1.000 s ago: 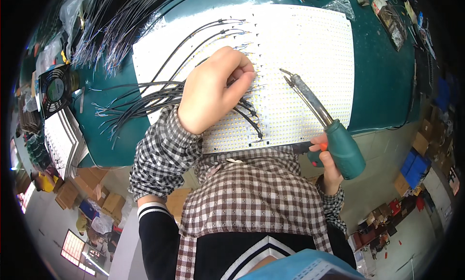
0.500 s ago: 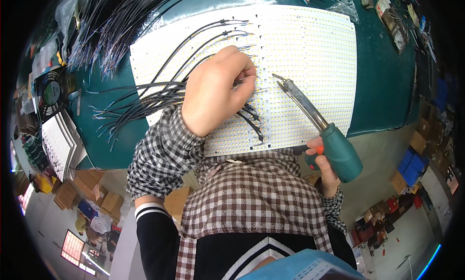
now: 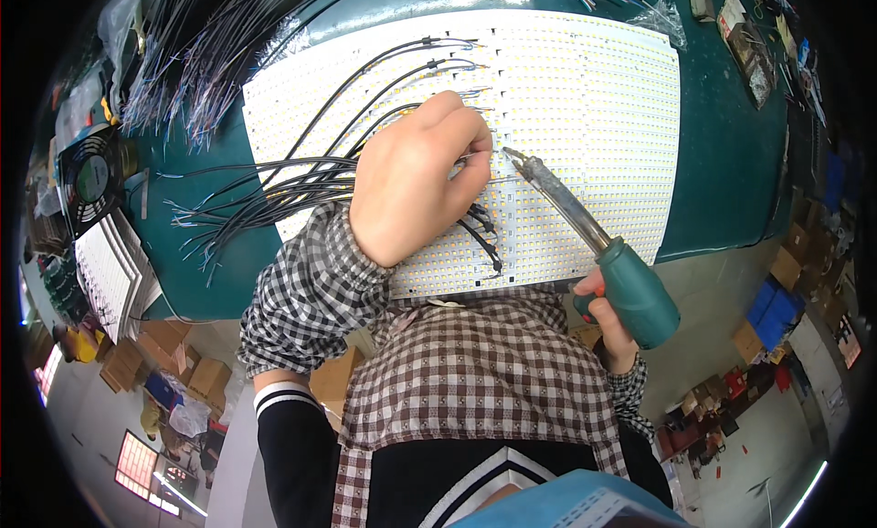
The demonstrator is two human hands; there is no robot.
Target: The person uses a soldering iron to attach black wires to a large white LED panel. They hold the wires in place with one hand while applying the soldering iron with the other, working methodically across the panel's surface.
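A large white panel of tiny LEDs lies on a green bench. My left hand rests on it with fingers curled, pinching a thin wire against the panel. Several black wires run from the panel off to the left. My right hand grips the green handle of a soldering iron. Its metal tip points up-left and sits just right of my left fingertips, near the wire's end.
A bundle of loose black wires is piled at the back left. A small black fan and a stack of white panels stand at the left. Small parts and boxes sit at the back right. Cardboard boxes lie on the floor below.
The soldering iron's tip has swung left and closer to my left fingertips. My left hand stays on the panel, shifted slightly.
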